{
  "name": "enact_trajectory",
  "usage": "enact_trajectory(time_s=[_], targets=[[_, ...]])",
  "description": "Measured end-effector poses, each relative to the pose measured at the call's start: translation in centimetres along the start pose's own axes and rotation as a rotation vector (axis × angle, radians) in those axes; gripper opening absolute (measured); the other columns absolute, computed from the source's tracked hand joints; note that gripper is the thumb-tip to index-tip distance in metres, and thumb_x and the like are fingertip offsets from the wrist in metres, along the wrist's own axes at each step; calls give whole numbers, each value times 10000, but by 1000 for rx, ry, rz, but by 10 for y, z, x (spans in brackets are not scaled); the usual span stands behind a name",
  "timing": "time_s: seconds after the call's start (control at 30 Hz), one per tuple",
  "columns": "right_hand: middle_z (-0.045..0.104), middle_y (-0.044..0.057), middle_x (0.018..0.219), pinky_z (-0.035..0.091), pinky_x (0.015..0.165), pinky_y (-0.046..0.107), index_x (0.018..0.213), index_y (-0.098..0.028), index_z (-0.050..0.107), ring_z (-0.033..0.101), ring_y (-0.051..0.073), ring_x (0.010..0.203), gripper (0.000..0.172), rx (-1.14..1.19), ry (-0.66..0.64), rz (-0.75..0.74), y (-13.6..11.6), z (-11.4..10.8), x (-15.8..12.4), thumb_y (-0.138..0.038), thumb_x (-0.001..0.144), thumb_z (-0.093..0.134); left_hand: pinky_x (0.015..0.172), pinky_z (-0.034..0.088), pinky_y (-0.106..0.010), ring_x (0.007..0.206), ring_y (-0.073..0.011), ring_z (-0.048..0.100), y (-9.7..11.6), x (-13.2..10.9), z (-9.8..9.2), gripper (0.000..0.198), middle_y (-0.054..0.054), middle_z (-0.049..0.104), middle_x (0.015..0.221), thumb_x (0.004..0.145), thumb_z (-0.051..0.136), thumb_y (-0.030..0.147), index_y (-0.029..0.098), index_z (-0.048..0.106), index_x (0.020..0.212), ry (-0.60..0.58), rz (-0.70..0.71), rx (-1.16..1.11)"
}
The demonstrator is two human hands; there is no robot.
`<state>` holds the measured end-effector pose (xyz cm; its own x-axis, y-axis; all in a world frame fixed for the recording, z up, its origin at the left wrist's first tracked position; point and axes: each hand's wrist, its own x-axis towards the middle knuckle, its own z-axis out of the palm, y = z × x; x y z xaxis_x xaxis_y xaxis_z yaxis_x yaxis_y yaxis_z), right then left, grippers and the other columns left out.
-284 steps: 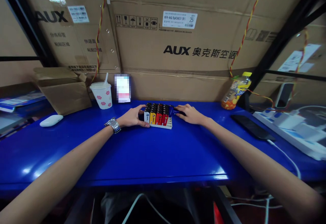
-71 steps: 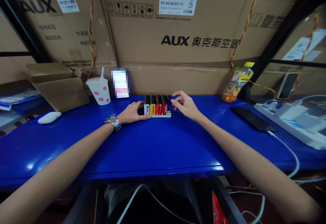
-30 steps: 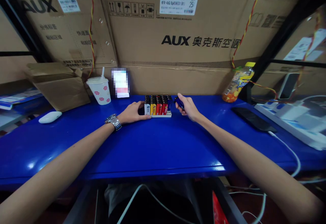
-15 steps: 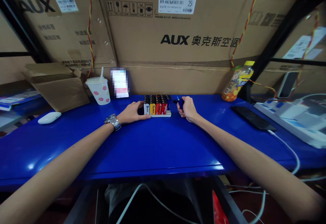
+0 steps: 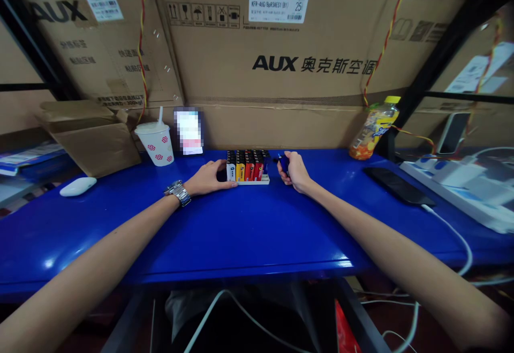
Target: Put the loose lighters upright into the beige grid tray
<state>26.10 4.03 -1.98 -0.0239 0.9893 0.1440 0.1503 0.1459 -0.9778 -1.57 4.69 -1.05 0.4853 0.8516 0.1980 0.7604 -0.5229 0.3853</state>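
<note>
Gripping a blue lighter [image 5: 283, 163] in the clenched right hand [image 5: 296, 172], upright, just beside the right end of the tray of lighters [image 5: 246, 171]. Holding that tray's left end with the left hand [image 5: 209, 179] — fingers curled against it, watch [image 5: 178, 192] on the wrist. Set far back on the blue counter [image 5: 241, 230], close to the cardboard boxes [image 5: 281, 90] — paper cup [image 5: 156, 143] off left, juice bottle [image 5: 373, 130] off right.

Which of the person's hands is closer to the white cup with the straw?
Left. The left hand holds the end of the tray of lighters, to the right of the cup. The right hand, gripping a blue lighter, sits farther off, beyond the tray.
</note>
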Motion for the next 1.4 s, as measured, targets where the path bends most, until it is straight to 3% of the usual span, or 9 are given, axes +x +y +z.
enact_trajectory(time_s=[0.13,0.23,0.33,0.47,0.6,0.9,1.13,1.4], targets=[[410,-45,402,240,303,202,710,-216,440,344,87,309,388,51,68,7,-7,3,-4,-539,906,351,906,463,-439,1130,-335,571,1,0,0,855,-167,625,1236,667,610,729,143,510,1282,-3,-9,-5],[505,-53,472,336,342,211,842,-231,430,438,106,351,336,2,42,-126,-9,2,-4,-564,876,463,882,468,-437,1102,-333,578,1,-1,0,862,-168,632,1215,668,598,741,137,511,1276,6,-13,19],[603,-12,613,457,503,251,882,-223,474,566,131,525,348,-121,64,-314,-8,-2,-1,-569,864,501,870,470,-428,1093,-326,581,1,-1,0,834,-158,640,1198,676,587,743,149,523,1258,9,6,27],[554,-6,658,422,603,264,781,-191,590,506,123,620,332,-298,166,-529,-8,-7,3,-514,847,552,878,463,-443,1095,-334,577,1,0,0,838,-161,634,1209,675,583,744,150,523,1264,8,4,32],[481,-33,570,367,533,265,775,-181,623,426,109,524,325,-220,151,-479,-10,-6,0,-503,808,587,880,463,-441,1098,-336,578,0,0,0,834,-166,633,1208,678,583,741,147,527,1262,6,9,25],[635,8,652,471,552,298,928,-171,589,584,127,503,371,-86,-63,-384,-11,-1,-5,-487,747,662,909,445,-440,1111,-337,570,0,1,1,843,-173,628,1225,686,579,743,135,515,1266,-2,12,31],[637,7,663,506,585,310,925,-169,575,637,149,535,350,-79,-114,-395,-13,-3,-6,-462,753,659,916,438,-440,1128,-339,559,0,0,1,853,-175,619,1235,689,574,740,120,508,1272,-5,8,31],[634,4,669,489,537,296,1021,-177,574,598,135,487,330,-117,-10,-419,-6,-9,1,-436,818,601,894,449,-449,1086,-336,576,-2,1,1,833,-176,631,1205,690,571,744,138,522,1260,-1,19,43]])
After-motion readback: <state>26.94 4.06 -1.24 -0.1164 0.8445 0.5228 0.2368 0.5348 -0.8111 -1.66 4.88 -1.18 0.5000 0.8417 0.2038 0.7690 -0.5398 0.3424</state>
